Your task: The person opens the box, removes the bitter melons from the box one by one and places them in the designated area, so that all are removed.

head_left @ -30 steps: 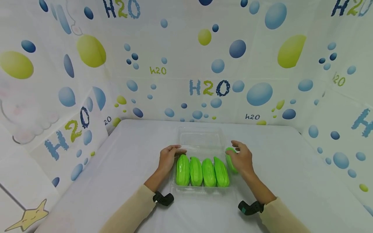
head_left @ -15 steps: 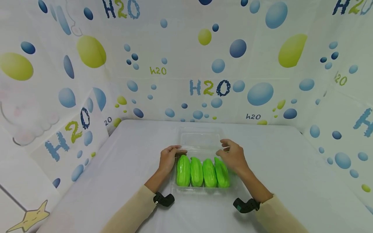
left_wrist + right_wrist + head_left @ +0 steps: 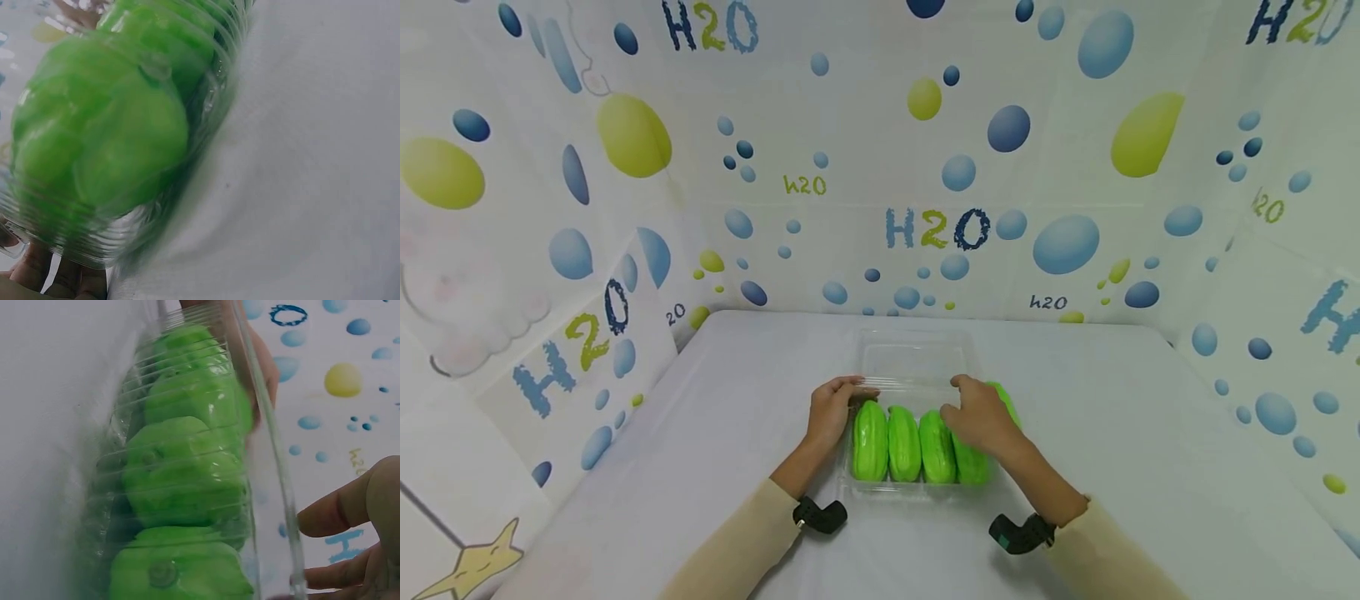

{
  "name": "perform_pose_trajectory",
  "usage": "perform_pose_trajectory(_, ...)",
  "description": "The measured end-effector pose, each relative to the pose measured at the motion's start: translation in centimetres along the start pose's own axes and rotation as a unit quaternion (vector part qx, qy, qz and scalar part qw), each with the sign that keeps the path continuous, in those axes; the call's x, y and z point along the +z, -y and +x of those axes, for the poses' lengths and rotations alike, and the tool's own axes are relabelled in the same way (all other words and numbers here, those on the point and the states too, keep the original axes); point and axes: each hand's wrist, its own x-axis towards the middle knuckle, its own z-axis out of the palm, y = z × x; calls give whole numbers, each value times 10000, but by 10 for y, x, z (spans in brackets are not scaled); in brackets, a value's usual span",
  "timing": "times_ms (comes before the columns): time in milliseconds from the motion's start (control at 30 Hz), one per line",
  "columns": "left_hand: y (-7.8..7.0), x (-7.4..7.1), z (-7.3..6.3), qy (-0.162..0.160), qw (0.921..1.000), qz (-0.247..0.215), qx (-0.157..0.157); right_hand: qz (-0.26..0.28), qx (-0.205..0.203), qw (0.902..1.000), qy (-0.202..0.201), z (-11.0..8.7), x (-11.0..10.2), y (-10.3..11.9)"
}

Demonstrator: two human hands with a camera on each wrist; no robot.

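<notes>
A clear hinged plastic box (image 3: 917, 490) holds a row of bright green, ridged, cucumber-like vegetables (image 3: 870, 442); its lid (image 3: 913, 354) lies back, away from the person. My left hand (image 3: 831, 410) grips the box at its back left corner, and its fingers (image 3: 36, 269) show against the ribbed wall in the left wrist view. Over the right end of the row is my right hand (image 3: 983, 414), partly hiding the rightmost vegetable (image 3: 972, 465). Its thumb and fingers are apart near the rim in the right wrist view, with nothing seen between them. Another green vegetable (image 3: 1006, 402) shows behind that hand.
The box stands on a white-covered table (image 3: 760, 367). A white backdrop (image 3: 865, 108) with blue and yellow bubbles and H2O lettering rises behind it and along both sides. Black wrist cameras (image 3: 820, 515) sit on both forearms.
My right hand has moved left, from beside the outer green vegetable to over the rightmost one in the box, uncovering more of the outer one. My left hand stays at its corner.
</notes>
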Motion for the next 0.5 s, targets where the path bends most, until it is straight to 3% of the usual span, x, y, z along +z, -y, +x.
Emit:
perform_pose_trajectory(267, 1, -2, 3, 139, 9999, 49, -49, -244, -25, 9996, 124, -3, 7, 2)
perform_pose_trajectory(500, 2, 1, 1, -2, 10000, -35, 45, -484, 84, 9977, 468, -1, 11, 1)
